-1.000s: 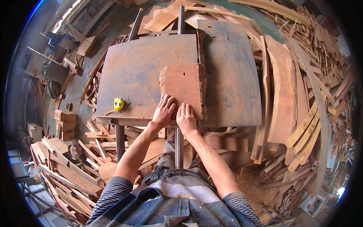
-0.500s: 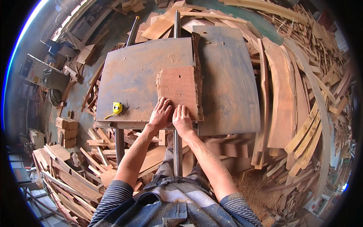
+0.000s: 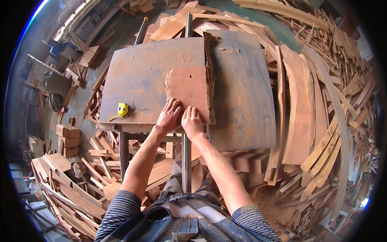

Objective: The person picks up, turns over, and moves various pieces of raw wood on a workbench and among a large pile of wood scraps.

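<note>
A reddish-brown board [image 3: 187, 86] with a rough left edge and a small dark hole lies flat on the left, dusty metal tabletop [image 3: 141, 72]. My left hand [image 3: 169, 115] rests on its near left corner, fingers stretched out over the wood. Beside it, my right hand [image 3: 192, 122] lies with straight fingers on the near edge, close to the board's right side. Both thumbs are mostly hidden. A rough, bark-like strip [image 3: 209, 84] runs along the right side of the board. On the tabletop's near left sits a yellow tape measure [image 3: 122, 109], its tape end sticking out.
To the right stands a second metal tabletop [image 3: 244, 88], separated by a narrow gap. Metal rails [image 3: 186, 165] run beneath the left one. Long planks [image 3: 298, 105] are stacked at the right, wood offcuts [image 3: 66, 183] at the lower left, and sawdust [image 3: 272, 205] covers the floor.
The left tabletop has slid a little away from me relative to the right one, carrying the board and tape measure. Both my hands have moved forward with the board.
</note>
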Action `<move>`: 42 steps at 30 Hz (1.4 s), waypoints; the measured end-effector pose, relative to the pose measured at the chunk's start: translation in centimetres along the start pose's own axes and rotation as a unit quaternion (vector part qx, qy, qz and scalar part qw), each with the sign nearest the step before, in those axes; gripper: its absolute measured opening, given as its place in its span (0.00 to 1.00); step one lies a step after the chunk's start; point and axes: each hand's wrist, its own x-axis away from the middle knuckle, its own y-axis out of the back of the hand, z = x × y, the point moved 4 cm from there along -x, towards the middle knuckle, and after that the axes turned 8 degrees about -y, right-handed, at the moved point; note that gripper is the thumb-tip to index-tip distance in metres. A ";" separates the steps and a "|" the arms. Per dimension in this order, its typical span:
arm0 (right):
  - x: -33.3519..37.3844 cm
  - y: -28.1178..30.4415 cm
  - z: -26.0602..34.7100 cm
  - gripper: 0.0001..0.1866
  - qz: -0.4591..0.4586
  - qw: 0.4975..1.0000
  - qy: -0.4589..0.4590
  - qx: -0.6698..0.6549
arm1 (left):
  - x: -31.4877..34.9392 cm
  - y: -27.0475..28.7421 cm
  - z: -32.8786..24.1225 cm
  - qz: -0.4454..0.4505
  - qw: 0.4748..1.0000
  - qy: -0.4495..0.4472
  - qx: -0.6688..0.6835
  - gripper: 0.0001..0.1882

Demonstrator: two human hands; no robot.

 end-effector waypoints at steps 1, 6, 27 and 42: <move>-0.4 -0.1 -0.1 0.24 -0.001 1.000 0.000 0.001 | -0.3 0.0 0.4 -0.001 1.000 -0.003 -0.008 0.35; -2.7 -1.0 -0.5 0.24 0.004 1.000 -0.005 0.001 | -2.0 0.1 1.8 -0.002 1.000 -0.008 -0.011 0.34; -10.5 -1.7 -2.7 0.21 -0.009 1.000 -0.005 0.019 | -7.7 0.8 7.0 -0.026 0.999 -0.024 -0.005 0.39; -14.3 -3.6 -3.7 0.23 -0.007 1.000 -0.002 0.027 | -10.5 -0.5 10.4 -0.032 0.999 -0.023 -0.013 0.42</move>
